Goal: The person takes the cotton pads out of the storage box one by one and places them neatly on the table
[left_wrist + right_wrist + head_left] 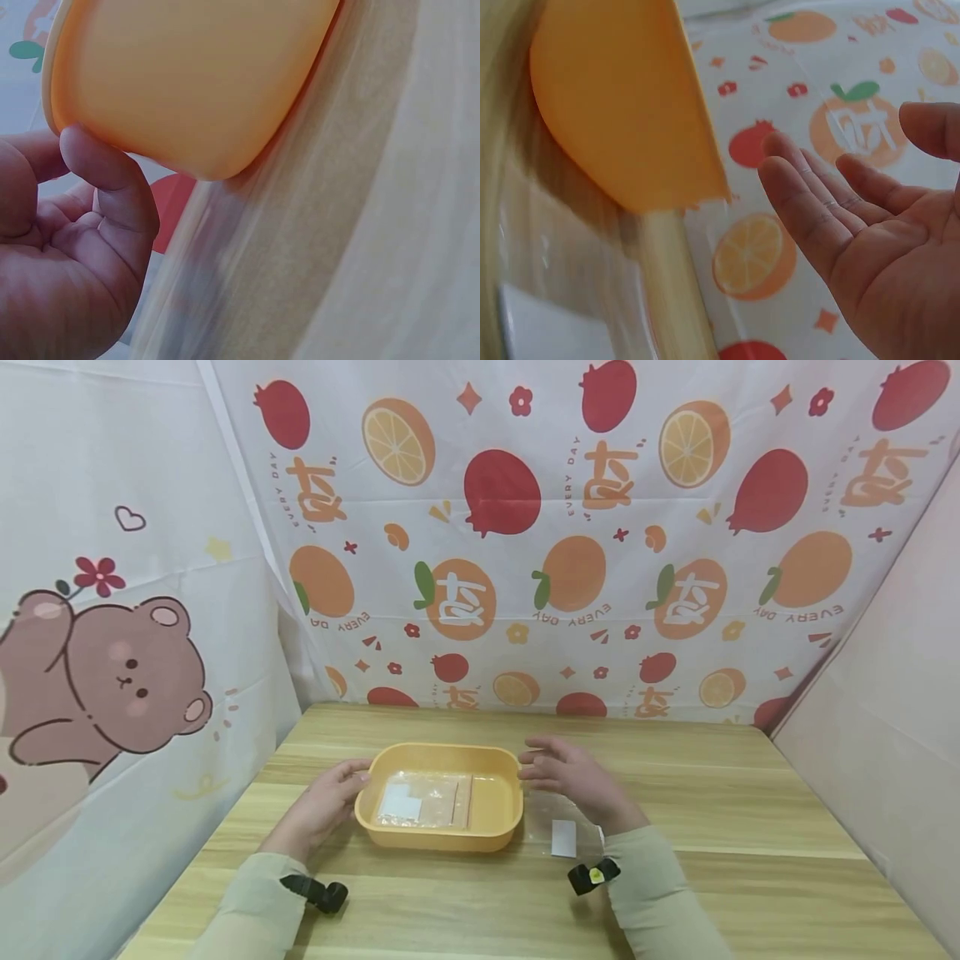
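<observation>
A yellow plastic basin with rounded corners stands on the wooden table. Inside it lies a clear plastic bag with a white label. At the basin's left end, my left hand pinches the rim; the left wrist view shows the bent fingers right at the edge. Beside the right end is my right hand, its fingers extended and spread. In the right wrist view the palm holds nothing, and a gap shows between the fingertips and the basin.
Another clear plastic bag with a white label lies on the table, partly under the right forearm. A fruit-print curtain hangs behind the table. A bear-print sheet hangs at the left, a plain white one at the right.
</observation>
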Demonstrator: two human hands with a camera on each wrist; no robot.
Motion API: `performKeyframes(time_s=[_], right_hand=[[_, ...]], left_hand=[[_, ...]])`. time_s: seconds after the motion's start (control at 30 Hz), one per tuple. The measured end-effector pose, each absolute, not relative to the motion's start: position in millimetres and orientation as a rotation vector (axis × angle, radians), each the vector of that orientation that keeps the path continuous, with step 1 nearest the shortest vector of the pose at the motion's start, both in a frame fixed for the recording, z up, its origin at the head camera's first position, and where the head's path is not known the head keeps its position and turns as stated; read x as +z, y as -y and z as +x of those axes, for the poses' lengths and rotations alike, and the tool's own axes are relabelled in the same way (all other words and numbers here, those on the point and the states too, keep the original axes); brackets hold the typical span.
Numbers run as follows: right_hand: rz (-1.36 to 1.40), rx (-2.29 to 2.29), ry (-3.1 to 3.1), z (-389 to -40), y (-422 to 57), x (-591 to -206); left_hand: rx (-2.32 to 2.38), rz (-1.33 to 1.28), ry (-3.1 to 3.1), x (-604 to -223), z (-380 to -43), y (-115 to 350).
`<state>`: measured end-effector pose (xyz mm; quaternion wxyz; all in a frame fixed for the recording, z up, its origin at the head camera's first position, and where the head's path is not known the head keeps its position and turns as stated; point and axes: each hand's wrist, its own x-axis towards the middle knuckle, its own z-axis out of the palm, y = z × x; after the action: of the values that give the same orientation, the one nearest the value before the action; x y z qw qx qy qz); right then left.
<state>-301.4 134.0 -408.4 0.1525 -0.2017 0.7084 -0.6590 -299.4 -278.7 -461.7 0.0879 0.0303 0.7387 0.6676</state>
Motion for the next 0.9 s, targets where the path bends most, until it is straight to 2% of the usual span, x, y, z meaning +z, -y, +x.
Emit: performKeyframes(time_s=[0.4, 0.9], right_hand=[[-0.526, -1.758, -2.059, -306, -64, -414], [-0.39, -1.682, -2.145, -312, -27, -425]], left_hand=[[1.975, 0.087, -2.221, -462, -302, 279], [1.988, 0.093, -2.219, -464, -301, 279]])
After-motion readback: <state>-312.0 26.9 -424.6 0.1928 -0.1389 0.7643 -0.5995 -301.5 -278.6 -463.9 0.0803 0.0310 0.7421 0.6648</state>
